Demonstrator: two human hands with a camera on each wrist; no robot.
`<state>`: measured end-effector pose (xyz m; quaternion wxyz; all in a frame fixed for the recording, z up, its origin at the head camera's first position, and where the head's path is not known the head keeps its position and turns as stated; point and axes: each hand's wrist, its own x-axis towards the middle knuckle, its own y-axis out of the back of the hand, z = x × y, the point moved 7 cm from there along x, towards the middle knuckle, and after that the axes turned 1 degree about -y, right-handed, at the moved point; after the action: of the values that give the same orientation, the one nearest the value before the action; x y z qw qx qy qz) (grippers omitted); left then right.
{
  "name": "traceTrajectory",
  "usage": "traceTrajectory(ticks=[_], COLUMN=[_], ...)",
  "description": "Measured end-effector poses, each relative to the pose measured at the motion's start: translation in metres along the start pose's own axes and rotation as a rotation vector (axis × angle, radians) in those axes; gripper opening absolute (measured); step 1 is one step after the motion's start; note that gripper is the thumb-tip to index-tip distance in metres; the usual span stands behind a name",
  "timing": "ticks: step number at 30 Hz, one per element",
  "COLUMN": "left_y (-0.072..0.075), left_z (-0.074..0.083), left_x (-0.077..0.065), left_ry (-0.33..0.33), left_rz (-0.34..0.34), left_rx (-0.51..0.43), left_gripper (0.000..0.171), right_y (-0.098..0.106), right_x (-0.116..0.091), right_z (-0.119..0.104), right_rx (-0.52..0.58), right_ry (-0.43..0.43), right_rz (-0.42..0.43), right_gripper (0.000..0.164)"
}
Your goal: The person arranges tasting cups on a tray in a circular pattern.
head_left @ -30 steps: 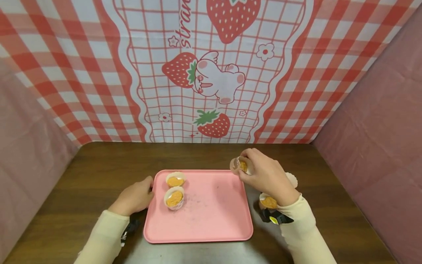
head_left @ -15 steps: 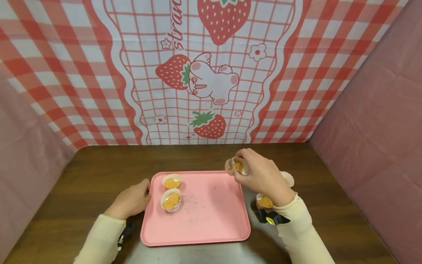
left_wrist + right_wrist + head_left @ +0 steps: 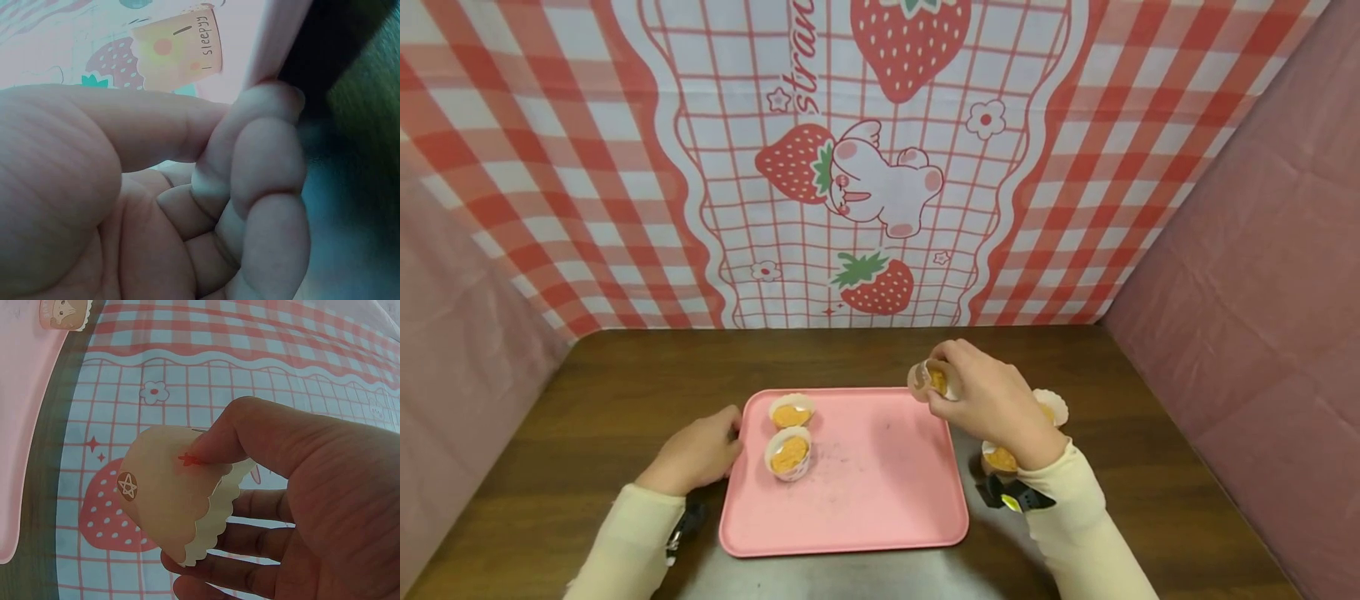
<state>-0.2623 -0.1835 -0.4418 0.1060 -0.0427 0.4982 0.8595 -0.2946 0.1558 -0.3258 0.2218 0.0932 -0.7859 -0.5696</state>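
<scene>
Near the far right corner of the pink tray [image 3: 880, 508], my right hand [image 3: 996, 404] pinches a paper cupcake cup [image 3: 917, 382] tipped on its side, with orange cake inside. The right wrist view shows the thumb on the outside of this tan, scallop-edged cup [image 3: 159, 487]. My left hand [image 3: 696, 454] grips the tray's left edge; in the left wrist view thumb and curled fingers meet at the tray rim [image 3: 272, 40]. Two more cupcakes stand on the tray at its left: one farther back [image 3: 792, 415], another nearer [image 3: 789, 455].
Right of the tray, partly hidden by my right arm, are two other cupcakes, one nearer [image 3: 1000, 460] and one farther back [image 3: 1051, 407]. The brown wooden table [image 3: 662, 367] ends at a strawberry-print cloth [image 3: 880, 217]. Pink cloth [image 3: 1247, 292] hangs at both sides.
The view has shifted slightly. My right hand has moved a little to the left with the tipped cupcake. My left hand stays on the tray's edge.
</scene>
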Motion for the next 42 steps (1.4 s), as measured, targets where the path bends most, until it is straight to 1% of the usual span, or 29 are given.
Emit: traceTrajectory(ticks=[8, 14, 19, 26, 33, 38, 42], left_y=[-0.003, -0.001, -0.001, -0.003, 0.001, 0.002, 0.002], left_z=[0.000, 0.002, 0.002, 0.000, -0.001, -0.001, -0.002], left_x=[0.002, 0.007, 0.008, 0.006, 0.006, 0.003, 0.003], left_ry=[-0.011, -0.027, -0.026, -0.019, -0.017, -0.020, -0.027], left_rz=[0.002, 0.006, 0.003, -0.007, 0.001, -0.002, -0.003], left_rx=[0.007, 0.022, 0.019, 0.024, 0.037, 0.026, 0.014], left_gripper=[0.018, 0.018, 0.019, 0.019, 0.019, 0.018, 0.020], right_y=[-0.004, -0.005, -0.006, -0.009, -0.010, -0.020, -0.035], right_x=[-0.002, -0.002, -0.001, 0.000, 0.002, 0.003, 0.006], right_z=[-0.001, -0.001, -0.001, -0.003, -0.006, -0.008, -0.014], right_rx=[0.001, -0.001, 0.004, 0.006, 0.006, 0.024, 0.004], right_ry=[0.001, -0.010, -0.011, -0.003, 0.004, 0.012, 0.042], right_rz=[-0.015, -0.034, -0.045, -0.047, -0.043, -0.082, -0.106], right_gripper=[0.043, 0.044, 0.044, 0.043, 0.041, 0.043, 0.040])
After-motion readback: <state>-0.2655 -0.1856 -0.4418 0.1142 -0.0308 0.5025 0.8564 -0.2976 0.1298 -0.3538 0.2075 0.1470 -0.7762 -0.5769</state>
